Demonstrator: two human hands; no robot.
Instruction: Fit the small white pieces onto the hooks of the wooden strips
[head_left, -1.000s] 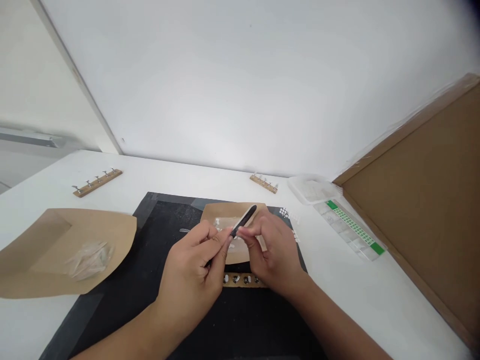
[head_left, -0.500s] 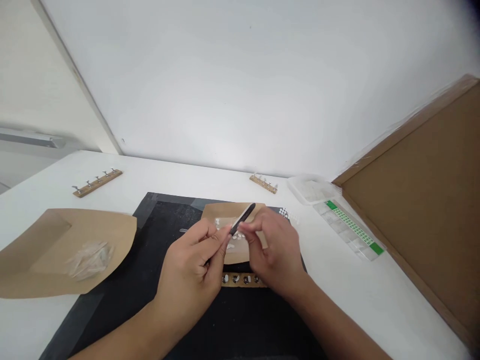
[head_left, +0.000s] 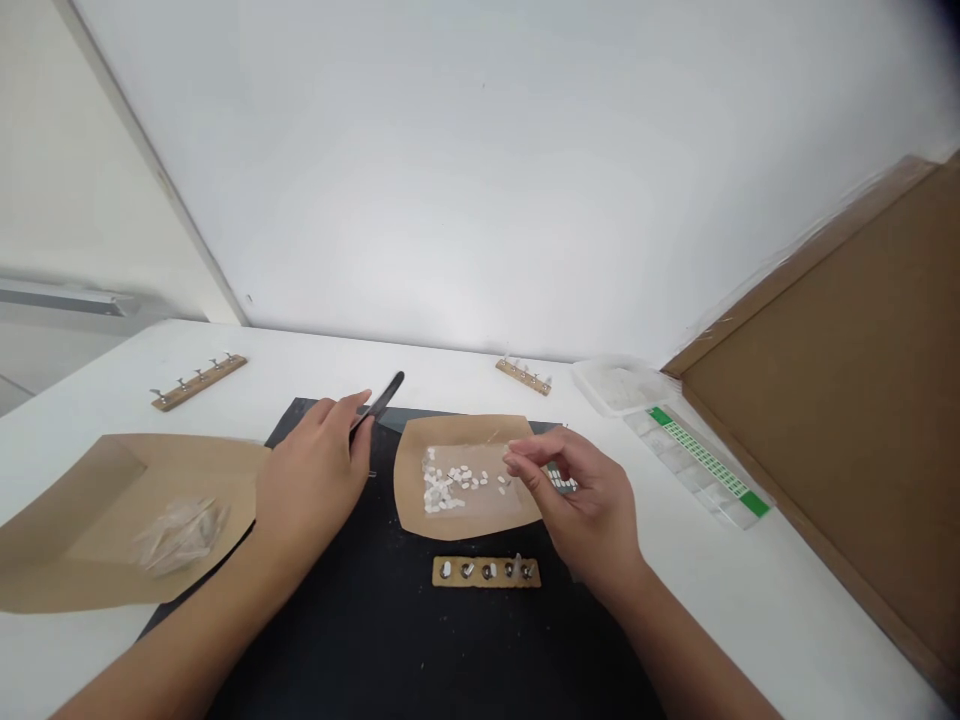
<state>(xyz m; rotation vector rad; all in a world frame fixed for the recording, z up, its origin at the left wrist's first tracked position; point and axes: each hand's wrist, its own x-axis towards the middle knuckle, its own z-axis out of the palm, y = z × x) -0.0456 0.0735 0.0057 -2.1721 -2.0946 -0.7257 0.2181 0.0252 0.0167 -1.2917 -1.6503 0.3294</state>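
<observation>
At eleven o'clock my left hand [head_left: 315,470] grips a dark stick [head_left: 388,392], probably to free the tray [head_left: 409,490]; at one, whether my right hand [head_left: 589,490] pinches anything, I can't tell.

single head-worn view, looking forward and down, near the tabletop [head_left: 322,370]

The tray [head_left: 409,500] looks like matt paper, the strip [head_left: 478,580] like wood with shiny metal pegs [head_left: 528,572]. The stick [head_left: 390,389] looks smooth, the mat [head_left: 435,650] matt, the tabletop [head_left: 442,376] smooth, the case [head_left: 694,480] clear plastic.
</observation>
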